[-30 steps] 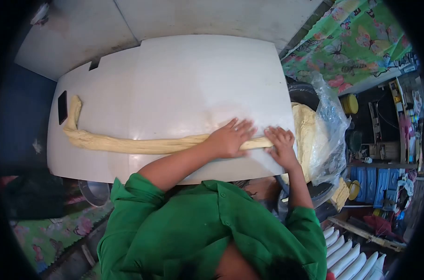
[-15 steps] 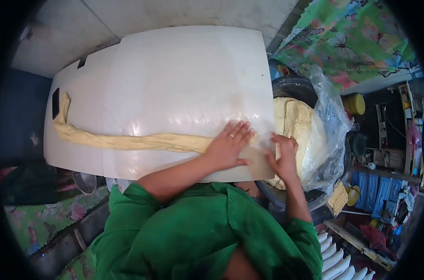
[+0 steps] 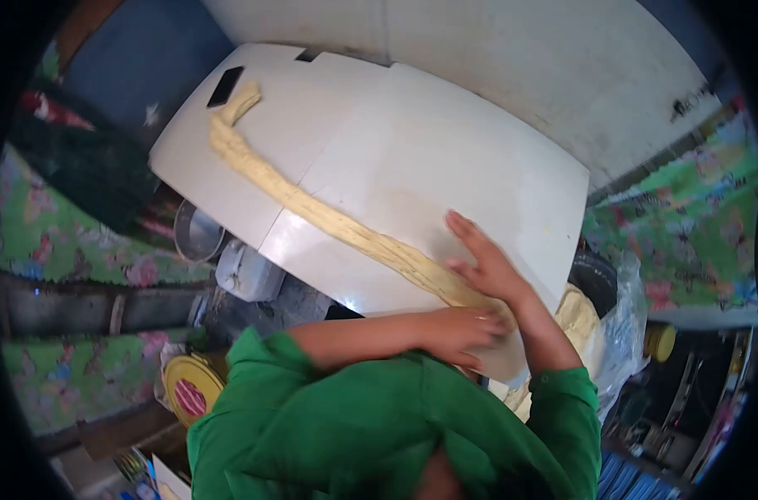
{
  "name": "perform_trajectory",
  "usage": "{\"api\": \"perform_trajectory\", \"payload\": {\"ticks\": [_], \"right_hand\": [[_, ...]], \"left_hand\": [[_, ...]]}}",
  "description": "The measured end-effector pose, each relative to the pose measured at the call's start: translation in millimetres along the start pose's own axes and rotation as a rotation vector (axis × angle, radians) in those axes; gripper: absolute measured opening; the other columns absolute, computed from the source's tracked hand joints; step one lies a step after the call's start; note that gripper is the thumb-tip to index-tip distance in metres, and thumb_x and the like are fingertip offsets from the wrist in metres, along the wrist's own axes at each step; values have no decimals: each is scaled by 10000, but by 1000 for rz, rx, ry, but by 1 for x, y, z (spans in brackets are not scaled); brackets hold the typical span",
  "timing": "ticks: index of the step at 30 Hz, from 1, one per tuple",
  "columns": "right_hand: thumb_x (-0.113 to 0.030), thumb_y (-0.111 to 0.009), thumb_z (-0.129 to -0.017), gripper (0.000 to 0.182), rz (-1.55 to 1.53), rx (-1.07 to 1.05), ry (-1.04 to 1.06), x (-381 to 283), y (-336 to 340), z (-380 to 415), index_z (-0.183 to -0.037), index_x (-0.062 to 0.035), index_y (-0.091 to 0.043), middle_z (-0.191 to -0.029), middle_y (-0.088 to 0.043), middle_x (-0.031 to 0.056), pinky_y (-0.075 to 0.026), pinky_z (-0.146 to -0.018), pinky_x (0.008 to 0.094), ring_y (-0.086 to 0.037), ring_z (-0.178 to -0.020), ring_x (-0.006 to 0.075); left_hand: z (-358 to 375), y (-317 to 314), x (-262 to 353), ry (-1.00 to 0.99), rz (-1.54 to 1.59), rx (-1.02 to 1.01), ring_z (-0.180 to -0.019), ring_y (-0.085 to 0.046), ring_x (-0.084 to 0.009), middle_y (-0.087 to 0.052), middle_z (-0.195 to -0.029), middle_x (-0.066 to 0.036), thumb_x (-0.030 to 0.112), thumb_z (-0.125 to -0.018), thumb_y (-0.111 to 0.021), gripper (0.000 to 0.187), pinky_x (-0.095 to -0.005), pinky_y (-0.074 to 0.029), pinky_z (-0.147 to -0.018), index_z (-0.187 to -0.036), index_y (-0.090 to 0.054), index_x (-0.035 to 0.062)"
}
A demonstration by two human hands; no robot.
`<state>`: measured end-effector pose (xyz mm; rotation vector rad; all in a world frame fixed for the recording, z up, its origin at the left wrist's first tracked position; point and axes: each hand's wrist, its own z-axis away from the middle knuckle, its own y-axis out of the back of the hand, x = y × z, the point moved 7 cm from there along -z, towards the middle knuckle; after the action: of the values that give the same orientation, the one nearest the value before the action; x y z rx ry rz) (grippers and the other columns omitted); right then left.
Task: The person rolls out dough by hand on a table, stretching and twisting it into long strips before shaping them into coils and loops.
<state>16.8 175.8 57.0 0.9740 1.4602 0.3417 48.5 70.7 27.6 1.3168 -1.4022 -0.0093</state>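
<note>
A long rope of yellowish dough [image 3: 345, 228] lies slantwise across the white board [image 3: 445, 158], its far end bent over. My left hand [image 3: 462, 333] is at the near end of the dough, fingers stretched out and a little blurred, thumb apart; part of the dough is hidden behind it. Above that end is my right hand [image 3: 485, 265], with fingers extended and nothing held in them. The right wrist passes beside the dough's near end.
A black phone [image 3: 226, 87] lies by the dough's far end. To the right, a dark tub [image 3: 594, 275] holds more dough [image 3: 577, 318] under clear plastic [image 3: 622, 333]. A white jug [image 3: 250, 272] and a metal pot [image 3: 198, 231] stand below the board's left edge.
The view has turned, so the board now slants. My right hand has moved from beside the dough tub to over the board. My left hand remains near the dough's near end.
</note>
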Motion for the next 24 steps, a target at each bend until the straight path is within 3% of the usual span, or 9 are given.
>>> {"api": "perform_trajectory", "payload": {"ticks": [2, 3, 5, 9, 13, 16, 18, 20, 24], "right_hand": [[-397, -566, -852, 819, 242, -233, 85, -11, -60, -35, -1456, -24, -158, -1509, -177, 188, -104, -1145, 429, -163, -1408, 293], [-506, -541, -847, 907, 395, -409, 64, -12, -91, -47, -1467, -20, -91, -1526, -122, 181, -45, -1154, 425, -104, -1424, 280], [-629, -513, -809, 988, 344, -343, 123, -12, -112, -78, -1467, -23, -93, -1523, -137, 183, -45, -1151, 443, -109, -1423, 273], [-694, -464, -795, 1018, 369, -280, 203, -49, -142, -145, -1467, -23, -99, -1525, -108, 195, -32, -1144, 467, -78, -1426, 287], [-700, -461, -790, 1021, 450, -129, 257, -67, -178, -215, -1466, -22, -109, -1523, -99, 208, -48, -1139, 481, -86, -1423, 311], [-672, -471, -801, 989, 396, -126, 273, -83, -193, -257, -1465, -24, -127, -1516, -135, 212, -71, -1143, 458, -126, -1415, 316], [-660, -471, -808, 972, 357, -216, 244, -89, -203, -280, -1464, -26, -136, -1513, -146, 214, -78, -1144, 452, -134, -1413, 319], [-612, -469, -836, 908, 364, -184, 166, -95, -207, -292, -1462, -34, -155, -1511, -152, 214, -81, -1145, 449, -135, -1414, 312], [-550, -479, -863, 831, 343, -152, 133, -88, -204, -283, -1454, -41, -192, -1515, -163, 191, -94, -1146, 451, -148, -1414, 290]], "left_hand": [[81, 57, -5, 470, 199, -30, -1032, -588, -296, -615, -1112, -145, 264, -845, -643, 298, -395, -446, -923, -1011, -623, 17], [142, 96, -15, 471, 233, 427, -910, -618, -264, -630, -911, -114, 244, -849, -633, 236, -373, -478, -835, -950, -625, 31], [285, 163, -17, 1076, 130, 1195, -879, -585, -162, -628, -892, -79, 190, -880, -609, 174, -305, -461, -788, -930, -628, 24], [457, 252, 12, 1143, -277, 1768, -775, -547, -115, -615, -824, -25, 215, -887, -612, 234, -248, -428, -721, -927, -624, -16], [498, 311, -42, 1158, -488, 1676, -818, -598, -180, -659, -850, -124, 338, -855, -635, 363, -292, -453, -760, -922, -661, -18], [516, 359, -117, 1462, -328, 1595, -870, -623, -286, -662, -880, -185, 603, -773, -606, 647, -353, -460, -826, -969, -655, -11], [462, 391, -123, 1983, -884, 1275, -908, -616, -325, -654, -949, -192, 571, -722, -662, 649, -380, -467, -835, -1017, -619, -5], [427, 406, -146, 1901, -892, 1129, -953, -603, -359, -628, -1030, -195, 447, -682, -718, 611, -411, -475, -836, -1078, -575, 6], [423, 395, -155, 1135, 73, 1526, -964, -601, -333, -607, -1051, -158, 136, -723, -650, 405, -424, -483, -846, -1090, -555, -7]]}}
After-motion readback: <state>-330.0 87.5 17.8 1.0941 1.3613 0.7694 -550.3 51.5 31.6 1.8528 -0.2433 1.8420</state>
